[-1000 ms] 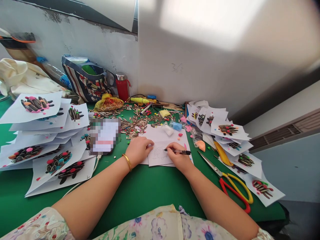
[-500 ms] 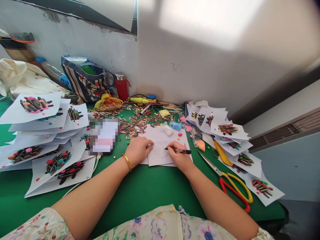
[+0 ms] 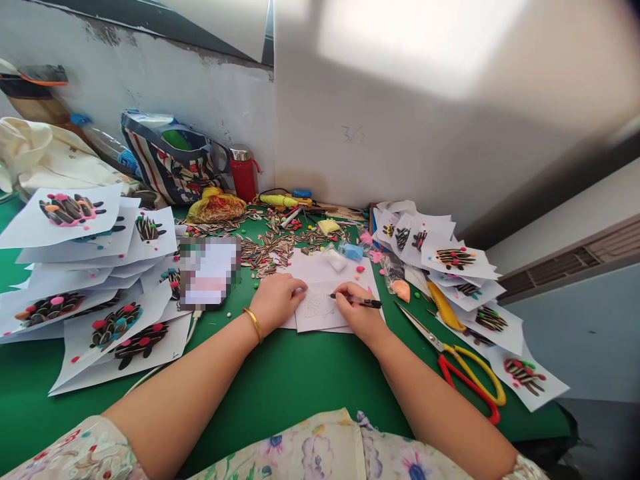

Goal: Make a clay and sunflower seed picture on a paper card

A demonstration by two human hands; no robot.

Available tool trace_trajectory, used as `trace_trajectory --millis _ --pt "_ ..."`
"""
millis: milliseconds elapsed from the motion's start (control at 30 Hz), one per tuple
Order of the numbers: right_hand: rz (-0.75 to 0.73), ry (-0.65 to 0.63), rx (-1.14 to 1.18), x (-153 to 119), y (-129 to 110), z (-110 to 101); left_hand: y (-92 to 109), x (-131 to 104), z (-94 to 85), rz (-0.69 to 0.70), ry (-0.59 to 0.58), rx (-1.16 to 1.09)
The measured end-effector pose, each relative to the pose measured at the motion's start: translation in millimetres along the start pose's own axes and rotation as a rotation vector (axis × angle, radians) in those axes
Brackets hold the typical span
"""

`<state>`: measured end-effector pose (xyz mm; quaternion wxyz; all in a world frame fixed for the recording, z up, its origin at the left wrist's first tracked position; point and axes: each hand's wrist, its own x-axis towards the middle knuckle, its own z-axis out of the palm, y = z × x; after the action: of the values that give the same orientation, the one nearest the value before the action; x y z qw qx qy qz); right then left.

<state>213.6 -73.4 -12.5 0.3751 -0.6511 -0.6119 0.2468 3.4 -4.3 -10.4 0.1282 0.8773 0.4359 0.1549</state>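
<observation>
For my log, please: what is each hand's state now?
Left hand: on paper, open or closed cannot be told.
Right hand: closed, holding the pen.

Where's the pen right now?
In the head view, just right of centre, the pen is held in the right hand, its tip at the drawing on the paper; the scissors lie farther right.
</observation>
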Motion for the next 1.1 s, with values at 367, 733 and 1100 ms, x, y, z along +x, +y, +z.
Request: trace_trajectory --millis 367,733,1100 --pt "0.040 -0.003 -0.020 0.3 -2.3 -1.0 1.3 0.0 -1.2 -0.015 -0.013 0.006" --pt "0.043 0.010 0.041 2.1 0.6 -2.7 -0.9 -0.7 0.5 -0.003 0.005 0.002" --pt "-0.073 0.012 0.102 7.2 2.7 -5.6 -3.4 -1.4 4.4 0.003 0.044 -0.031"
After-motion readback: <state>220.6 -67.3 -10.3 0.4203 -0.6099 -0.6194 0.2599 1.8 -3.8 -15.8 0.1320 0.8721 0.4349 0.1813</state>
